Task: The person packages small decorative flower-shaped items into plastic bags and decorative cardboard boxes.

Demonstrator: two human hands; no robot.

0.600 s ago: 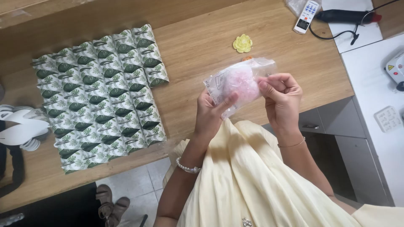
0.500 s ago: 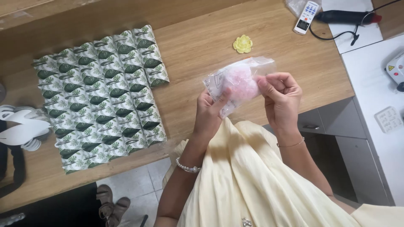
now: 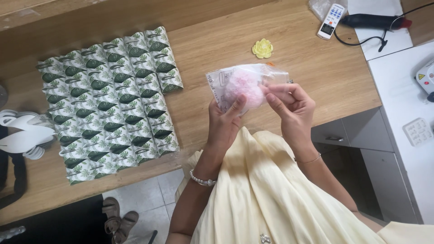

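— Largest items first?
— Wooden desk [image 3: 312, 77] across the scene; white counter [image 3: 407, 86] butting against it on the right

— On the desk?
— Block of green leaf-print boxes [image 3: 108, 104] in tight rows, left half. Further right, at the far edge: white remote [image 3: 331, 21] beside a black tool with cord [image 3: 370, 21]. Small yellow flower [image 3: 262, 48] lying alone, just beyond the hands

— Item in hand?
— Clear plastic bag [image 3: 221, 83] with a pink fluffy ball [image 3: 244, 88] inside, held up above the near desk edge, right of the boxes

— Left hand [image 3: 224, 124]?
— Curled around the bag from below, thumb pressed on the pink ball

— Right hand [image 3: 291, 106]?
— Fingertips pinched closed on the bag's right edge
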